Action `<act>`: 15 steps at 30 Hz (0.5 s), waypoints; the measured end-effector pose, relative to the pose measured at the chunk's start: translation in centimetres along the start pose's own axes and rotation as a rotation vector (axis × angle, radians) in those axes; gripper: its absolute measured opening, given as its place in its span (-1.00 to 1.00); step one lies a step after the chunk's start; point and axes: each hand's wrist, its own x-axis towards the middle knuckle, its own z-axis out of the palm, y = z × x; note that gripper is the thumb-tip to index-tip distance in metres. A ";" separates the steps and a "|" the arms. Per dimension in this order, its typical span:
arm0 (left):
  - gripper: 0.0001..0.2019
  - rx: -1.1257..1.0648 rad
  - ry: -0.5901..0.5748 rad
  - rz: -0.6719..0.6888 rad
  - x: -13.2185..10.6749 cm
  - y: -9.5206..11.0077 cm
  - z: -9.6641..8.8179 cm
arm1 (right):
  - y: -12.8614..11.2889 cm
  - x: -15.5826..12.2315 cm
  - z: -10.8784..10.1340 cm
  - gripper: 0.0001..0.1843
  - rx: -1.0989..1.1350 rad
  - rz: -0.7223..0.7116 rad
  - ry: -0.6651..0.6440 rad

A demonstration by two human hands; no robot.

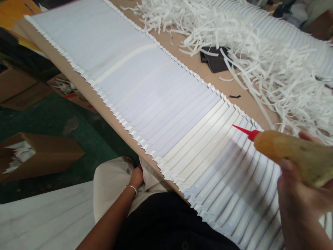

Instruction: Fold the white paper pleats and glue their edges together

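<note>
My right hand is wrapped round a yellowish glue bottle with a red pointed nozzle. The bottle lies tilted on its side in the air, its tip pointing left over a long row of overlapping white paper sheets. These sheets run diagonally across the table, their edges stepped like shingles. Toward the near right the steps are wider and more widely spaced. Down by my lap, at the table's front edge, is my left hand, with a bracelet on the wrist. Its fingers are mostly hidden, so what it touches does not show.
A heap of white paper strips covers the table's far side, with a black piece beside it. Another row of layered sheets lies behind. Cardboard boxes stand on the green floor at left. The brown tabletop shows between.
</note>
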 end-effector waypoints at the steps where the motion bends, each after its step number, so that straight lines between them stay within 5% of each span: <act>1: -0.77 0.001 0.002 0.000 0.0 0.1 -0.1 | 0.5 1.6 0.6 -0.36 -0.006 -0.068 0.018; 4: -0.83 0.005 0.011 0.004 0.1 0.3 -0.2 | 2.6 6.6 2.1 -0.75 0.038 -0.034 -0.074; 8: -0.79 0.022 0.014 0.011 0.1 0.5 -0.5 | 5.4 11.3 3.1 -0.77 0.150 0.098 -0.058; 15: -0.79 0.063 -0.005 -0.011 0.2 0.8 -0.8 | 6.7 12.6 3.8 -0.86 0.159 0.143 -0.054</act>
